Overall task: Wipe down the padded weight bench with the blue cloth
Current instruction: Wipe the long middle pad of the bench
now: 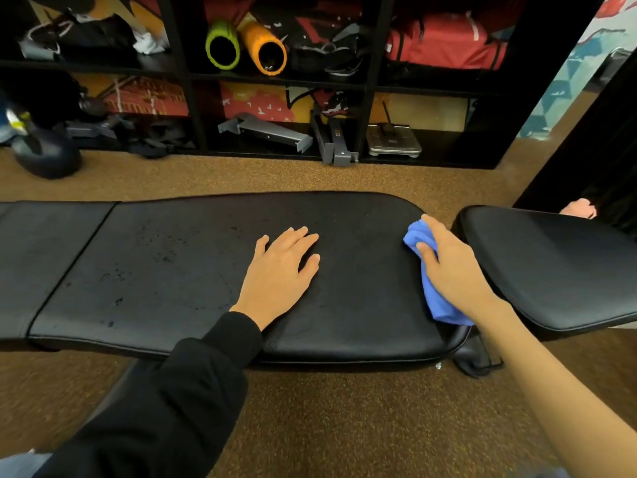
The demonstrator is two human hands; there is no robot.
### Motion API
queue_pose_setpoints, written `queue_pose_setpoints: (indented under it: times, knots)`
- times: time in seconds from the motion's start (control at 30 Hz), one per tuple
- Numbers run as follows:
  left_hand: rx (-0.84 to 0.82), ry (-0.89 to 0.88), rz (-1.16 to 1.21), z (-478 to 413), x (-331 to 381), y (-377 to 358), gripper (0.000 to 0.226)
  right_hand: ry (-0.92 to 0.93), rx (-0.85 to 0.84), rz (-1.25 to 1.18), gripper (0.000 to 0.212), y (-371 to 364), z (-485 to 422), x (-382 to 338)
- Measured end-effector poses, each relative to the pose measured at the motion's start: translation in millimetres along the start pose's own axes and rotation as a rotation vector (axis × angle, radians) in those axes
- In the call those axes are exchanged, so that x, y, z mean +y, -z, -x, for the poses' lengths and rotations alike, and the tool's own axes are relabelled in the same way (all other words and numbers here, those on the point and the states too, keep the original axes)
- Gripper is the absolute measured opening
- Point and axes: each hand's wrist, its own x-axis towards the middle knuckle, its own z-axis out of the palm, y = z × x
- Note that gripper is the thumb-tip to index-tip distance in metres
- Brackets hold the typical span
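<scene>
Leverage is seemingly given by the left hand [279, 274], flat on the bench [165, 263] beside the right hand [451, 267], where the blue cloth [439, 307] is clutched.

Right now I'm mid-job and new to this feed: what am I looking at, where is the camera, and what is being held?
There is no machine here: these are a person's two bare hands, seen from one wide camera worn on the head, looking forward and down. The long black pad across the picture is the bench. The left hand, in a black sleeve, lies flat on its middle, fingers straight, holding nothing. The right hand grips a blue cloth and presses it on the pad's right end. Dark specks, possibly wet, dot the pad's left part. A second pad sits to the right, across a gap. Behind stand black shelves with two rollers, green and orange, among other gear.
</scene>
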Motion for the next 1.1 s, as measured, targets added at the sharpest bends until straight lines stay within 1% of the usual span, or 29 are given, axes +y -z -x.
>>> queue_pose_setpoints:
  times: [0.1,0.23,0.37,0.5,0.7,0.8,0.87,0.97,1.1]
  knots:
    - [0.001,0.003,-0.001,-1,0,0,0.046,-0.117,0.012,-0.001,0.032,-1,-33,6]
    - [0.003,0.008,-0.001,-1,1,0,0.046,-0.215,-0.016,0.047,0.034,-7,-77,6]
    - [0.002,0.014,0.016,-2,2,1,0.045,-0.246,-0.025,0.131,0.036,-13,-96,0]
    - [0.012,0.017,0.030,-1,2,1,0.044,-0.174,-0.044,0.115,0.038,-14,-80,-5]
    - [0.015,0.003,0.012,-2,1,1,0.044,0.092,-0.093,0.116,0.040,-1,-23,-12]
    - [0.026,0.004,0.012,-1,0,-1,0.044,0.099,-0.071,0.095,0.035,3,-21,-8]
    - [0.027,0.004,0.013,-2,0,-1,0.044,0.061,-0.042,0.072,0.028,0,-34,-9]
    - [0.027,0.004,0.008,-2,0,-1,0.044,-0.071,0.006,0.067,0.032,-10,-65,-8]
    - [0.028,0.009,0.008,-2,1,0,0.044,-0.189,0.007,0.112,0.033,-26,-100,-15]
